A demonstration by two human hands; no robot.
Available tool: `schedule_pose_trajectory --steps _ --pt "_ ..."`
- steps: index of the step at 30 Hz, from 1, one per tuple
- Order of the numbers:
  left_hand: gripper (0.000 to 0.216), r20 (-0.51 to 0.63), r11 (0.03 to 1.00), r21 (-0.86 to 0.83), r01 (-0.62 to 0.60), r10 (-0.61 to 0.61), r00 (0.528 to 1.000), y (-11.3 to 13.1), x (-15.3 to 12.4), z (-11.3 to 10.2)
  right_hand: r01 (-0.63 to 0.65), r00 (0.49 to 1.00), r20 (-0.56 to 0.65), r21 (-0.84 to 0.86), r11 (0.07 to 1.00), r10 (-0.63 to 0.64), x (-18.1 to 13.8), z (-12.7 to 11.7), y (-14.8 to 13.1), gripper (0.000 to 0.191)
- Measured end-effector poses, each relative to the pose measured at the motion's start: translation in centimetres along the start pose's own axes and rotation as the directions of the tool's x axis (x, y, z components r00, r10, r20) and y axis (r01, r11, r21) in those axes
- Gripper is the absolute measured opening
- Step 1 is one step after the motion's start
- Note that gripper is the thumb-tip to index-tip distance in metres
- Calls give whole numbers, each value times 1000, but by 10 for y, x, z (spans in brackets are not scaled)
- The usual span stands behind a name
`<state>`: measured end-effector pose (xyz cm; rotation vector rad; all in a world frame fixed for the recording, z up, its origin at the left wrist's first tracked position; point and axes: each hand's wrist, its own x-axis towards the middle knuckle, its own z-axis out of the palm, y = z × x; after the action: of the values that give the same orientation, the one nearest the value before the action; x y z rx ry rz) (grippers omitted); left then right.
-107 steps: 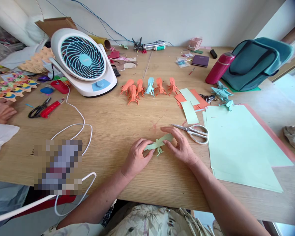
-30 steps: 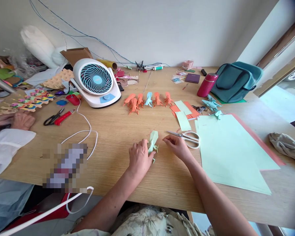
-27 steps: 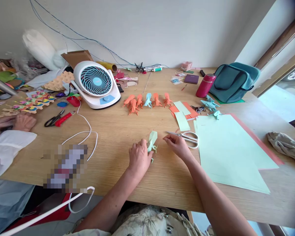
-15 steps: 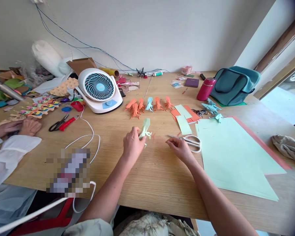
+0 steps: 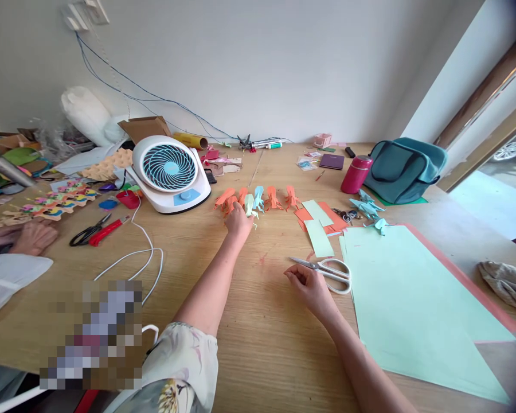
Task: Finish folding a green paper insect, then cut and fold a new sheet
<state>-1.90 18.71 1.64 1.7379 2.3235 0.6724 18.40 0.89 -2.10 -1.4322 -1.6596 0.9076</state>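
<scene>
Green figure (image 5: 249, 204): pinched in the left hand (image 5: 239, 222), just beside the blue figure (image 5: 258, 198) among orange figures (image 5: 273, 198). Folded paper; judged light, crisp, easily crushed, thin legs weakest. Recommended hold: lightly, along its body. Right hand (image 5: 312, 288): fingers curled together near scissors (image 5: 337, 276), nothing visible within.

No text, brand or number can be read clearly. The fan (image 5: 169, 175) bears a faint mark on its hub, too small to make out; right of the fan, any print on the purple booklet (image 5: 332, 162) and the green-banded tube (image 5: 274, 145) is likewise illegible. Nearer than the fan, a pixelated patch (image 5: 98, 332) hides any lettering.
</scene>
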Motion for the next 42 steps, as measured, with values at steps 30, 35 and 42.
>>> schedule_pose_trajectory --steps 30,35,42 --pt "18 -150 982 -157 -110 87 985 -70 4 -13 12 1000 0 -87 996 -12 0 5 8 23" --pt "14 -137 961 -179 -209 186 973 -72 -6 4 -4 1000 -23 -109 994 1 1 6 10 25" --pt "26 -86 942 -86 -323 316 945 -65 -4 19 -13 1000 -12 -132 991 12 0 7 10 24"
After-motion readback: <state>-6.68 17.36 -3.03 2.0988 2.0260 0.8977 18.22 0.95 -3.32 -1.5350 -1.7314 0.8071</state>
